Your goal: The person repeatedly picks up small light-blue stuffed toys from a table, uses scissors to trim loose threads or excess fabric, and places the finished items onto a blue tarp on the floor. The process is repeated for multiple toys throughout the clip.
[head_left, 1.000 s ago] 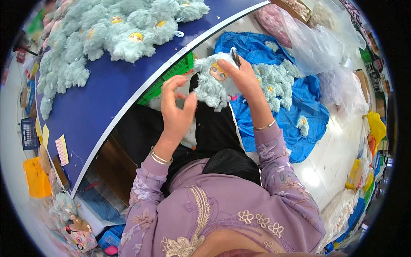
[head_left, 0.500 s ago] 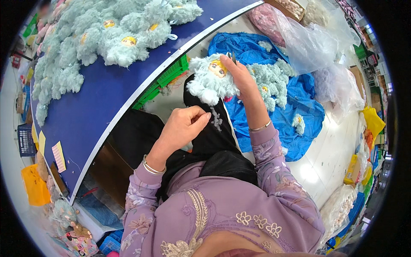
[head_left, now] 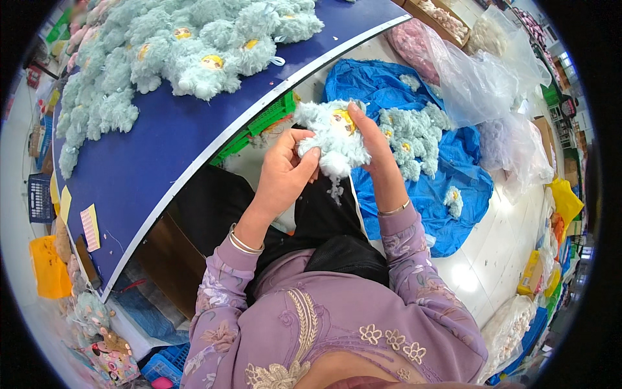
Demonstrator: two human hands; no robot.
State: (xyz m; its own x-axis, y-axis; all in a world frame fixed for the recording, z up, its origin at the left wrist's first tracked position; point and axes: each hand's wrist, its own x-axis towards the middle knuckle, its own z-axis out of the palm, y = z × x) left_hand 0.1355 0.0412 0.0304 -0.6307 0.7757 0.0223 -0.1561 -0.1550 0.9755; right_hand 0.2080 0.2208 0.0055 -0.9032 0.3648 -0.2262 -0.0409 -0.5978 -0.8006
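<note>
A fluffy pale blue-green plush doll (head_left: 335,149) with a small printed face and yellow hair is held up over my lap between both hands. My left hand (head_left: 284,167) pinches the fur at its lower left, thumb in front. My right hand (head_left: 378,144) grips the doll's right side, thumb beside the face and the other fingers hidden behind it. Below the doll, a tuft of loose fluff (head_left: 335,190) shows against my black trousers.
A heap of similar plush dolls (head_left: 201,39) covers the far part of the blue table (head_left: 155,159), at left. More dolls (head_left: 414,139) lie on a blue plastic sheet (head_left: 447,214) on the floor, right. Clear bags (head_left: 479,84) and a green crate (head_left: 278,110) stand nearby.
My left hand has risen to the doll and taken hold of its lower left fur. A dark pointed tool tip by my right thumb no longer shows. The view has shifted slightly.
</note>
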